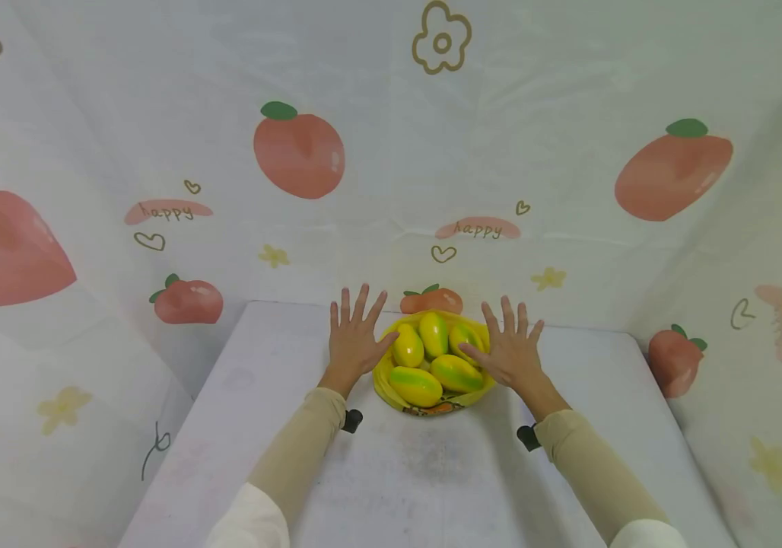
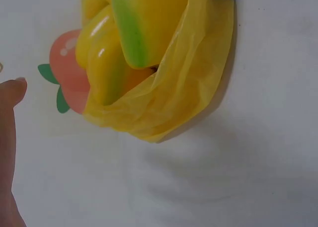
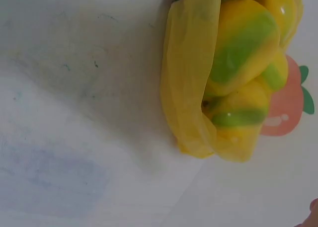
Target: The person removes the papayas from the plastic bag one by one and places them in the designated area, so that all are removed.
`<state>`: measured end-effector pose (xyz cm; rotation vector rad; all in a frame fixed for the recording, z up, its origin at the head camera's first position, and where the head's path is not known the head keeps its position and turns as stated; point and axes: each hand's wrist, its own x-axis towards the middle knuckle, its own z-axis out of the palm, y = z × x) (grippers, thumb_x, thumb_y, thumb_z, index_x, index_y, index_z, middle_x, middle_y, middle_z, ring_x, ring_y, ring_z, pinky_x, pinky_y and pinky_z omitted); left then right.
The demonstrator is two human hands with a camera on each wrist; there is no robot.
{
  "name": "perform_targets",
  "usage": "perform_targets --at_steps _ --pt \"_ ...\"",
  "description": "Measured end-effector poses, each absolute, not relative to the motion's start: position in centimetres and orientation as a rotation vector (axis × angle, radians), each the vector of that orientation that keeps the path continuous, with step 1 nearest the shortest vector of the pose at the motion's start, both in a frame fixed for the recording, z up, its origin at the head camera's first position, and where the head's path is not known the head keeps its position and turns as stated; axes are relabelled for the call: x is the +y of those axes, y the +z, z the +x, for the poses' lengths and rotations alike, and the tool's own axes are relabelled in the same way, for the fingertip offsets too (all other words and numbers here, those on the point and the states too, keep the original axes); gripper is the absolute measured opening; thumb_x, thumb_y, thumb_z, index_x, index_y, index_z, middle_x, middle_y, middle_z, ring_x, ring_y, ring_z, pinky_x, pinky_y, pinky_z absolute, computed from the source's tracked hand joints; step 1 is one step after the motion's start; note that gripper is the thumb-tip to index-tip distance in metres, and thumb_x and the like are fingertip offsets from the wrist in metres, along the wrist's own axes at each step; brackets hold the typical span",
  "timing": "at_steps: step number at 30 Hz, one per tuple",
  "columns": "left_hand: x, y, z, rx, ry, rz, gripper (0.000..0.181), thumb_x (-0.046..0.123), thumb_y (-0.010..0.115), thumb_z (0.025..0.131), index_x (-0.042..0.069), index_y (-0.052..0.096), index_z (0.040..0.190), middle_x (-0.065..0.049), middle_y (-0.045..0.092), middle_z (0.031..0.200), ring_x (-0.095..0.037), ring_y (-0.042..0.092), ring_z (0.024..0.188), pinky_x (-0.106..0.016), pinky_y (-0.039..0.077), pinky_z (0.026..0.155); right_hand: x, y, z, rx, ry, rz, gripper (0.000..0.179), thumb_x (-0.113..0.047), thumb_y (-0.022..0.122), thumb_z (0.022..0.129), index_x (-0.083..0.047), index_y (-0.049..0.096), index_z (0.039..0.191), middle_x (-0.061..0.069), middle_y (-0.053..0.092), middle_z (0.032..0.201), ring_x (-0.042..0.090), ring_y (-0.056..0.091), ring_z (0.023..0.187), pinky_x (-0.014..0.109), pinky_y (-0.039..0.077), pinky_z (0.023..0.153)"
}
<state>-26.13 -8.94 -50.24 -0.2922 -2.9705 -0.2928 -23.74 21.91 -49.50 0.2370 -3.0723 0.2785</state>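
Several yellow-green mangoes (image 1: 415,387) lie in a yellow plastic bag (image 1: 380,384) whose rim is turned down into a round, open-topped shape. My left hand (image 1: 355,342) is at the bag's left side with fingers spread, its thumb overlapping the rim in the head view. On the opposite side my right hand (image 1: 514,350) is spread too, its thumb over the rightmost mango in that view. Neither hand grips anything. Both wrist views show the bag (image 2: 198,88) and mangoes (image 3: 243,43) close up, with only a bit of each hand at the frame edge.
The bag stands near the back of a white table (image 1: 391,472). Behind it hangs a white cloth (image 1: 391,175) printed with fruit, flowers and hearts, which also covers both sides. Dark wrist straps (image 1: 352,421) show at the cuffs.
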Motion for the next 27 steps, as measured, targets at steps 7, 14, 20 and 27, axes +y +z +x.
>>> perform_targets --at_steps 7,14,20,27 --pt "-9.4 -51.0 -25.7 -2.967 -0.365 -0.261 0.081 0.066 0.046 0.098 0.037 0.011 0.164 -0.002 -0.001 0.175 -0.040 -0.006 0.161 -0.063 0.000 0.130 21.0 -49.9 -23.2 -3.065 0.331 0.310 0.098 -0.073 0.050 0.092 -0.020 0.014 0.165 0.021 0.000 0.172 0.052 0.000 0.156 0.083 0.003 0.117" --pt "-9.9 -51.9 -25.2 -2.951 -0.496 -0.240 0.080 0.061 0.050 0.098 0.034 0.014 0.165 -0.004 0.006 0.175 -0.042 0.003 0.160 -0.064 0.008 0.130 20.3 -50.4 -22.7 -3.014 0.408 0.389 0.098 -0.070 0.058 0.089 -0.018 0.021 0.164 0.022 0.008 0.171 0.052 0.008 0.156 0.081 0.009 0.118" --pt "-10.1 -52.7 -24.8 -2.923 -0.592 -0.245 0.080 0.060 0.051 0.098 0.030 0.019 0.164 -0.007 0.015 0.173 -0.042 0.013 0.159 -0.065 0.017 0.127 19.9 -51.0 -22.1 -2.997 0.444 0.458 0.099 -0.069 0.061 0.089 -0.018 0.021 0.163 0.022 0.012 0.170 0.052 0.013 0.155 0.079 0.015 0.119" --pt "-10.2 -53.6 -24.6 -2.879 -0.807 -0.242 0.079 0.054 0.059 0.097 0.028 0.024 0.164 -0.006 0.020 0.172 -0.041 0.024 0.156 -0.067 0.021 0.126 19.2 -51.2 -21.2 -2.980 0.571 0.546 0.100 -0.067 0.066 0.087 -0.018 0.023 0.163 0.021 0.017 0.168 0.049 0.024 0.152 0.073 0.037 0.113"
